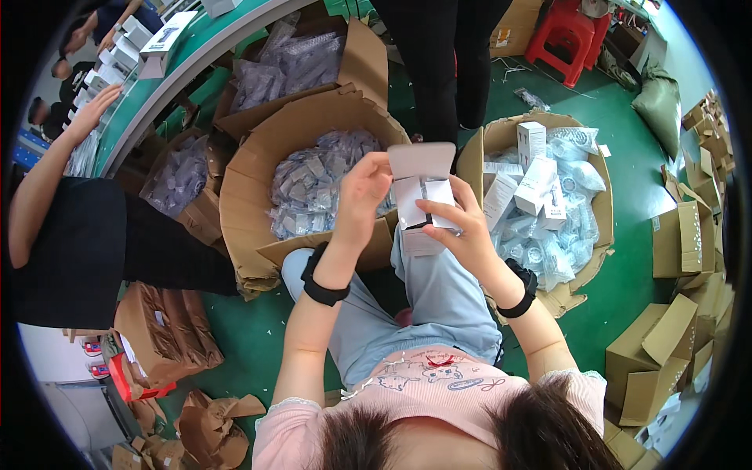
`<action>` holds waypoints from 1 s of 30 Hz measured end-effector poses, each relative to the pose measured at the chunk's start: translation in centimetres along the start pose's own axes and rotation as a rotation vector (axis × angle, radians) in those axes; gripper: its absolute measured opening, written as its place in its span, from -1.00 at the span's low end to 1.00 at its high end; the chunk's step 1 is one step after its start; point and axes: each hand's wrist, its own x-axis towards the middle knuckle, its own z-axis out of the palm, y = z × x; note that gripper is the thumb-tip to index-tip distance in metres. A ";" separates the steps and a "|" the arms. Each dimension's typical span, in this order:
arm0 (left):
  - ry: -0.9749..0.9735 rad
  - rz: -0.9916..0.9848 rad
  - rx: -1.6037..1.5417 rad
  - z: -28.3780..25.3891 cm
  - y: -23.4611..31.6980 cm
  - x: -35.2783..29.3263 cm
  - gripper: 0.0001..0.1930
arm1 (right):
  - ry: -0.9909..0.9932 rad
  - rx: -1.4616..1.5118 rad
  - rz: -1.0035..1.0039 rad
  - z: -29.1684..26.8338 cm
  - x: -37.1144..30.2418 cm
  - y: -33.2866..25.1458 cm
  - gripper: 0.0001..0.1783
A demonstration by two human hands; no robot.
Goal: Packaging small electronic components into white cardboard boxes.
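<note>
A small white cardboard box (412, 205) is held above my lap, its lid flap (421, 161) standing up at the far end. White inner flaps or pieces and a dark gap show at its opening. My right hand (462, 219) grips the box from the right, with fingers lying across the opening. At the left, my left hand (363, 200) has curled fingers against the edge of the lid flap, their tips partly hidden. Beyond my left hand is a large carton (251, 188) of small clear-bagged parts (321, 184). Right of my right hand, another carton (593, 243) holds white boxes (537, 184) on bubble-wrapped items (576, 204).
A person in black (70, 251) stands at the left beside a green-topped workbench (133, 102) bearing white boxes. Another person's legs (439, 63) are straight ahead. Red stools (565, 39) stand at the far right; opened cartons (650, 352) line the right side.
</note>
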 end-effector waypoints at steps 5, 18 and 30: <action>-0.232 -0.097 0.331 -0.3 2.0 0.2 -0.46 | -0.011 -0.064 -0.015 -0.2 -0.4 0.3 -0.52; -0.466 0.013 0.909 1.5 4.3 0.1 -0.37 | 0.140 0.161 0.049 1.2 -1.2 2.4 -0.10; -0.290 0.008 0.580 1.0 2.0 1.5 -0.58 | 0.542 -0.509 -0.841 0.9 0.3 2.2 -0.32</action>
